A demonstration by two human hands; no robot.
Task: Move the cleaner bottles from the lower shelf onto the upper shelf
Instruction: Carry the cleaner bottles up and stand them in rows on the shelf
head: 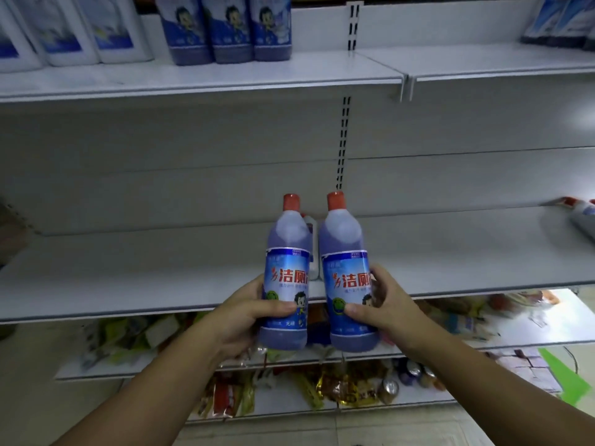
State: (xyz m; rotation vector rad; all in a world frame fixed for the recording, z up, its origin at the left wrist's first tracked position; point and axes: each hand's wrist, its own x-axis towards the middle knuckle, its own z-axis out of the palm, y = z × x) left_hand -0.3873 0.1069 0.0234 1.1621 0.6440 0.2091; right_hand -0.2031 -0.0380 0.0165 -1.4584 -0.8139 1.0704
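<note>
I hold two purple cleaner bottles with red caps and blue labels, upright and side by side, in front of the lower shelf (161,278). My left hand (248,313) grips the left bottle (286,252) around its label. My right hand (386,304) grips the right bottle (344,249) the same way. A white bottle (311,233) stands on the lower shelf just behind them, mostly hidden. On the upper shelf (289,75) three matching purple bottles (222,30) stand in a row at the top left of centre.
White bottles (64,30) fill the upper shelf's far left; more blue-and-white bottles (557,20) stand at its far right. A bottle (582,217) lies tipped on the lower shelf's right end. Snack packets (347,384) crowd the shelves below.
</note>
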